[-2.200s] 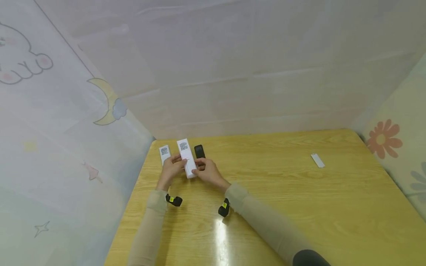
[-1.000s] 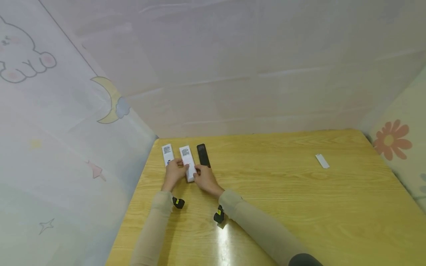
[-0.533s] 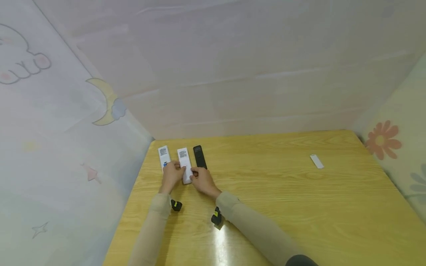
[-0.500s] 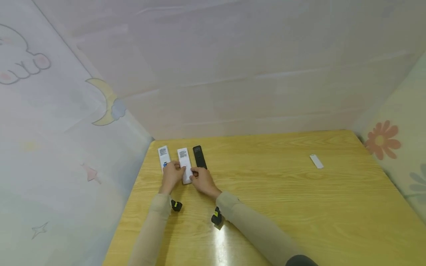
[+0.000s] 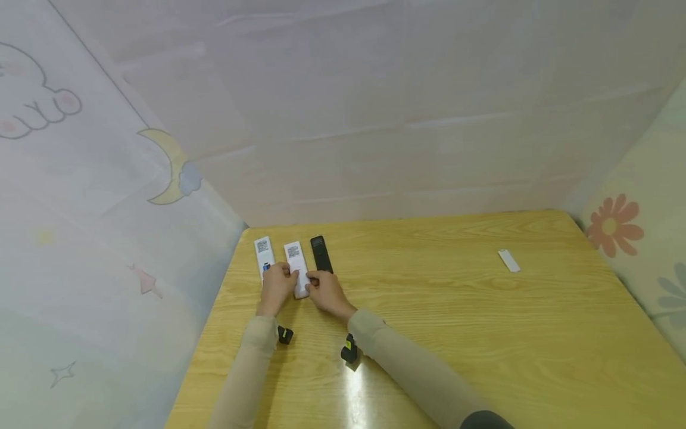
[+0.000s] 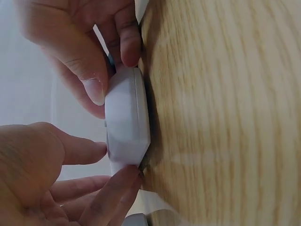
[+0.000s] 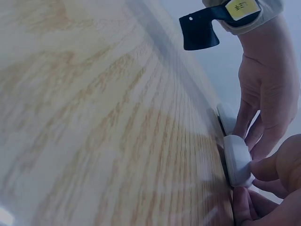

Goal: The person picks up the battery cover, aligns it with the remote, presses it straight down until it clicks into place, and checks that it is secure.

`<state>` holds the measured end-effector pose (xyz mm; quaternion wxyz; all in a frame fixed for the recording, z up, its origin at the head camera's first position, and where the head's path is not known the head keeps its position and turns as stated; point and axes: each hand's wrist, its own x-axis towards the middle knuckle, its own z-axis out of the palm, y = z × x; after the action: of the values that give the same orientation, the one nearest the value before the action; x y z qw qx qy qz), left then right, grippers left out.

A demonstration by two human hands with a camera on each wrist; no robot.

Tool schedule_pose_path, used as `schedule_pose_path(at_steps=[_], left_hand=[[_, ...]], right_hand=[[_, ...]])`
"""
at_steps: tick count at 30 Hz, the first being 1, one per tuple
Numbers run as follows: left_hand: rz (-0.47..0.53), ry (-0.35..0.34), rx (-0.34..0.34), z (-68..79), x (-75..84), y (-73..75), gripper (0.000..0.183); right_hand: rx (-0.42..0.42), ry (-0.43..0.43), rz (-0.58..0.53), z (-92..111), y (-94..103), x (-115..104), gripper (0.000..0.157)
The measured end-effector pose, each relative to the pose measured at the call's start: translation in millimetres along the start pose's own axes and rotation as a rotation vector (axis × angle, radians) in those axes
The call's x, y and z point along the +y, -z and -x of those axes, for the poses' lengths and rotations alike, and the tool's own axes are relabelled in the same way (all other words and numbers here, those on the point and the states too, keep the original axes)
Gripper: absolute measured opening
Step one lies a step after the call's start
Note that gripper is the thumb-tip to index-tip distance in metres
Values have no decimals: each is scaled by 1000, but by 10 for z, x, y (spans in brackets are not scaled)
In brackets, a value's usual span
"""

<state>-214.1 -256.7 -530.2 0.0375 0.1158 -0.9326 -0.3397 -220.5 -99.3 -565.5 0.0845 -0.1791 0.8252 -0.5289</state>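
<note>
Two blocks of dark print catch our eye: one tops the white, oblong plastic remote control (image 5: pixel 298 266) in the middle, the other the white, slim plastic remote control (image 5: pixel 263 252) at its left. The type is too small for us to read. A yellow sticker (image 7: pixel 242 8) on the black plastic wrist mount (image 7: pixel 200 35) carries dark characters we can't make out either.

Now the count: three remotes in a row, two white, one black, with the black, narrow plastic remote control (image 5: pixel 321 254) at the right end. One small blue item (image 5: pixel 266 267) shows on the left remote, and one thin, white oblong piece (image 5: pixel 509 260) lies well apart on the yellow wood-grain table (image 5: pixel 455 316).

And the two hands! The left hand (image 5: pixel 276 286) pinches the middle remote's left edge; the right hand (image 5: pixel 327 292) grips its right edge, near the lower end.
</note>
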Motion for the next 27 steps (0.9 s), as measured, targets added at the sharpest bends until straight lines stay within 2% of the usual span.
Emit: schedule_pose_path(at_steps=[7, 15, 21, 27], left_hand=[[-21, -17, 20, 22, 25, 4, 34], [-20, -5, -3, 29, -2, 19, 36], [-34, 22, -24, 19, -20, 29, 41], [-52, 6, -24, 8, -17, 30, 40]], right_hand=[[13, -2, 20, -17, 33, -27, 32], [-13, -7, 17, -8, 51, -58, 32], [-41, -12, -49, 16, 120, -111, 37], [-48, 11, -93, 45, 280, -160, 40]])
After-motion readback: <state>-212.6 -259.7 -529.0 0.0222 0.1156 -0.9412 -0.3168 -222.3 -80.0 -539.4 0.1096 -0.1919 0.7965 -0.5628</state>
